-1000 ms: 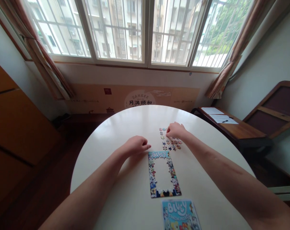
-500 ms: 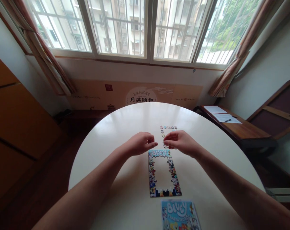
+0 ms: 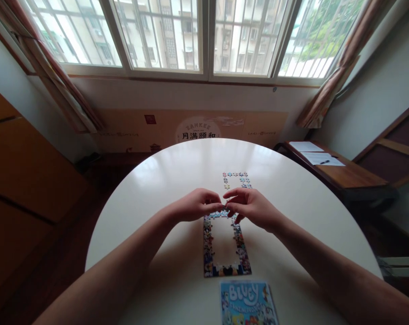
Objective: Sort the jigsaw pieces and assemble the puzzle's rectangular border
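My left hand [image 3: 204, 204] and my right hand [image 3: 251, 206] meet fingertip to fingertip above the top edge of a puzzle frame [image 3: 208, 253]. Between the fingertips is a small dark puzzle piece [image 3: 224, 206], pinched by both hands. The puzzle frame is joined along its border, with a bare middle showing the white table. Loose puzzle pieces [image 3: 227, 186] lie in rows beyond my hands, partly hidden by my right hand. Nearer to me lies a blue picture sheet [image 3: 248, 302] with the word Bluey.
The round white table [image 3: 140, 189] fills the middle. At the right stands a wooden side table [image 3: 356, 176] with papers [image 3: 322, 159] and a pen. A barred window and curtains are behind, and an orange cabinet [image 3: 25, 167] is at the left.
My right hand has moved left and slightly down from the loose pieces to meet my left fingertips, where a piece now shows. The view has shifted slightly.
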The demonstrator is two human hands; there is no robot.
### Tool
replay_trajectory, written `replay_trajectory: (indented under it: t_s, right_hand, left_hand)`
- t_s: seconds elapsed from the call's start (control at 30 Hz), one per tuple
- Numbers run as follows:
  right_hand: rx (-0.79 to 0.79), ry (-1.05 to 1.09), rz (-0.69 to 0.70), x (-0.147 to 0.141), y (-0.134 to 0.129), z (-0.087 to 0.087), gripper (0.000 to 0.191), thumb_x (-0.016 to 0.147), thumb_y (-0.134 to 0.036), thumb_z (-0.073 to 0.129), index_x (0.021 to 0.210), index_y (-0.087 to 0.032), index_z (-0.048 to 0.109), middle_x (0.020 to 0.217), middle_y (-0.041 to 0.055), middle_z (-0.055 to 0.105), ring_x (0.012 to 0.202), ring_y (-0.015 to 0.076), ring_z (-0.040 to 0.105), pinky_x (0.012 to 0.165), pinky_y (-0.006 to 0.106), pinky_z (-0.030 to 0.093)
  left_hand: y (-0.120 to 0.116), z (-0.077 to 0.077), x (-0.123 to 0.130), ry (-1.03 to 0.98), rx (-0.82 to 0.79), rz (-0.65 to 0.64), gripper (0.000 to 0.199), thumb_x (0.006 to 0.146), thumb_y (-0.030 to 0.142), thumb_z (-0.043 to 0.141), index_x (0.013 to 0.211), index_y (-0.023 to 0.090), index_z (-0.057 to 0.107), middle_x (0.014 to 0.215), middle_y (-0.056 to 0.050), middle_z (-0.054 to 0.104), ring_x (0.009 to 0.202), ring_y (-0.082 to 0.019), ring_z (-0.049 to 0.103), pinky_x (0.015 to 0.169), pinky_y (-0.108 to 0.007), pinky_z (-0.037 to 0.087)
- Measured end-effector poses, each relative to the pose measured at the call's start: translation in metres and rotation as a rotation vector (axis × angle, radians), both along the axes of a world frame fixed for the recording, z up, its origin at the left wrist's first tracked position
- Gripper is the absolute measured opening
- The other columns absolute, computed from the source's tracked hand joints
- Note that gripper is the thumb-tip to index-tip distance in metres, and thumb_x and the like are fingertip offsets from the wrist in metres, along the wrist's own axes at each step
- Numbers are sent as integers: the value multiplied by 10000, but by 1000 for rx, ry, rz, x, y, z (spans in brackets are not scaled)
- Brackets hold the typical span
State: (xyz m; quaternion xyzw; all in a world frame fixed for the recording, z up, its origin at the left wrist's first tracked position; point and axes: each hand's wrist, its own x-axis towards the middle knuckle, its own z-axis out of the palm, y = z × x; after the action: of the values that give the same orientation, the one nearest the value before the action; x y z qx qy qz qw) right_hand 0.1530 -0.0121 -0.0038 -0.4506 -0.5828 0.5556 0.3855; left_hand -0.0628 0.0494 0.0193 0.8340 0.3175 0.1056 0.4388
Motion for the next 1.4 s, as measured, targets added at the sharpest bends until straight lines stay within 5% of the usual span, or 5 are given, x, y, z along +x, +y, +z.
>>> replay_trajectory:
  t_s: [0.2,0.37,0.47,0.73,1.4]
  right_hand:
    - [512,-313,-136,2,-4,0,125,893,-323,673,962,-226,709,920,49,738,800,189,690,634,323,580]
    - [817,-503,-39,2,-7,-3,106,931,-266,638,951,-265,742,969,18,745,861,177,680,790,348,551]
    - [841,-535,-35,1,-6,-7,151,959,-275,606,948,-270,756,974,16,757,879,180,690,826,355,543]
    - [805,-682,72,-6,-5,-17,190,980,-327,591,952,-307,778,1002,-17,773,899,192,687,830,368,520]
    - [855,-823,172,-16,-8,-20,216,969,-238,571,925,-312,769,998,-23,765,915,201,640,793,348,481]
  left_hand:
    - [5,-3,-2,-13,-52,49,350,854,489,630,807,151,705,711,-24,644,691,-152,561,662,-291,444]
    - [8,-7,-2,-43,-136,61,355,831,499,644,835,151,712,721,-28,647,712,-160,569,668,-289,459]
    - [8,-4,-4,2,-107,47,362,833,508,628,814,154,704,701,-19,631,692,-155,555,656,-285,444]
    - [14,9,-22,360,275,93,369,810,486,649,609,196,542,585,16,512,557,-126,403,542,-301,289]
    - [16,-3,-22,418,282,45,362,717,510,755,626,203,584,609,3,589,554,-141,454,528,-301,281]
